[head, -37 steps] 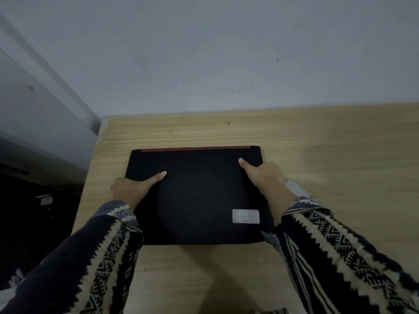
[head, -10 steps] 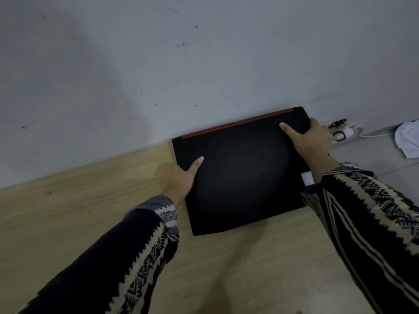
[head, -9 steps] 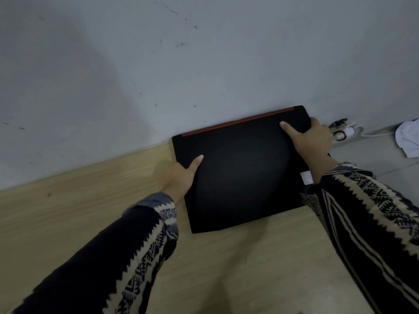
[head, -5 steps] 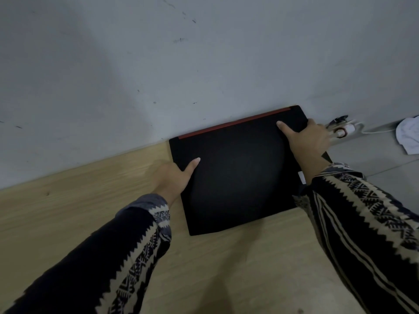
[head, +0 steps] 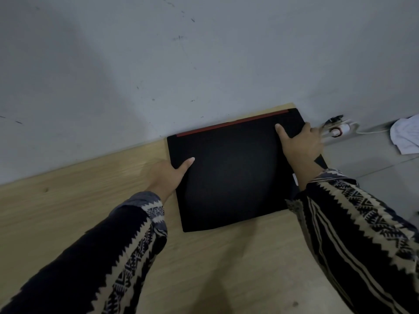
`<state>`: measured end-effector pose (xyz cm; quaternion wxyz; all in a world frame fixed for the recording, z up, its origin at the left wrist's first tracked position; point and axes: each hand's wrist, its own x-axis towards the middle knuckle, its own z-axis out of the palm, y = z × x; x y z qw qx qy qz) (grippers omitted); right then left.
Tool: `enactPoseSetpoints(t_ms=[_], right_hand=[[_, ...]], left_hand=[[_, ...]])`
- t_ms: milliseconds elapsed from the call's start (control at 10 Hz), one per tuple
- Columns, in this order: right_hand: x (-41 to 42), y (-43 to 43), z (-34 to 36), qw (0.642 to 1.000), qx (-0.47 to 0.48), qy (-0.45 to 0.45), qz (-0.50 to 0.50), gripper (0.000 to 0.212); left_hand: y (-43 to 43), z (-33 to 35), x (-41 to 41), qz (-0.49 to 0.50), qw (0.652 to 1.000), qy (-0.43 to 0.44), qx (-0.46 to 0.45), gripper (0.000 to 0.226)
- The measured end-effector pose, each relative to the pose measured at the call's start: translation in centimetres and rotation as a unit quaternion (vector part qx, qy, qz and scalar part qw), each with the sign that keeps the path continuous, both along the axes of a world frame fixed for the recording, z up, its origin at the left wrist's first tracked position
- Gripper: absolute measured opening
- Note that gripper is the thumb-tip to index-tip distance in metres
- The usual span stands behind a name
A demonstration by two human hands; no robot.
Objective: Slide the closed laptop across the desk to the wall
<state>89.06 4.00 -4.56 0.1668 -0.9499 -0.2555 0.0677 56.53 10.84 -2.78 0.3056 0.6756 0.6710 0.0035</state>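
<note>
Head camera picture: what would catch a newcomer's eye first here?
A closed black laptop with a red strip along its far edge lies on the pale wooden desk, its back edge against the grey wall. The left hand and right hand grip its two sides, thumbs on the lid, in patterned sleeves. Past the desk's right end, a white plug and a cloth lie on the floor.
</note>
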Motion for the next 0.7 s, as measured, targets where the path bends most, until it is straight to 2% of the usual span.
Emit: enactPoseSetpoints(t_ms=[100, 300, 400, 500, 700], right_hand=[[0.4, -0.5, -0.2, 0.999, -0.007, 0.011, 0.030, 0.094], [-0.1, -0.2, -0.1, 0.998, -0.044, 0.031, 0.036, 0.093], [-0.9, -0.1, -0.2, 0.997, -0.052, 0.038, 0.029, 0.090], [-2.0, -0.1, -0.2, 0.998, -0.055, 0.021, 0.037, 0.082], [-5.9, -1.0, 1.3, 0.995, -0.015, -0.012, 0.099, 0.083]], left_hand=[[-0.3, 0.4, -0.2, 0.014, 0.999, -0.019, -0.028, 0.081], [-1.2, 0.1, -0.4, 0.039, 0.997, -0.057, -0.045, 0.066], [-1.4, 0.3, -0.1, 0.043, 0.996, -0.056, -0.054, 0.070], [-1.7, 0.0, 0.0, 0.031, 0.997, -0.052, -0.041, 0.071], [-3.6, 1.7, -0.1, 0.016, 0.999, -0.032, 0.036, 0.065]])
